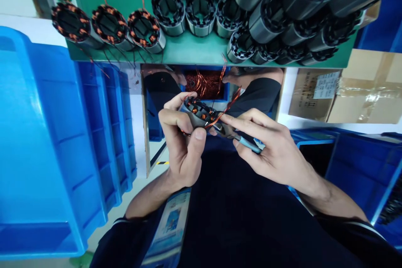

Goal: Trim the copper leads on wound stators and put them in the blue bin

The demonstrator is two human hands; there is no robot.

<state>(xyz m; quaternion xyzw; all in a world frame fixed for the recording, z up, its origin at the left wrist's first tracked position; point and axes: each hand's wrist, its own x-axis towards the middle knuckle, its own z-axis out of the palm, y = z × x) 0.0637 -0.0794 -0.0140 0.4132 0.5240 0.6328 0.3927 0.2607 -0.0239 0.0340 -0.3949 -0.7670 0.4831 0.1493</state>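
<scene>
My left hand (182, 138) is wrapped round a motor stator (197, 118), a metal ring with black slot insulation and copper windings. Copper wires (230, 102) stick out from its right side, up and to the right. In my right hand (270, 142) is a pair of cutting pliers (246, 143) with a light blue handle. Its jaws are at the stator's right edge, close to the wires, and my index finger reaches towards those wires. Whether the jaws touch the wire I cannot tell.
On the green bench mat (188, 52) stand several unwound stators (201, 10) and three wound stators (144, 29). A blue bin (228, 92) below holds copper wire scraps (204, 83). Blue crates (34, 134) stand at left, more crates (354, 171) and cardboard boxes (370, 88) at right.
</scene>
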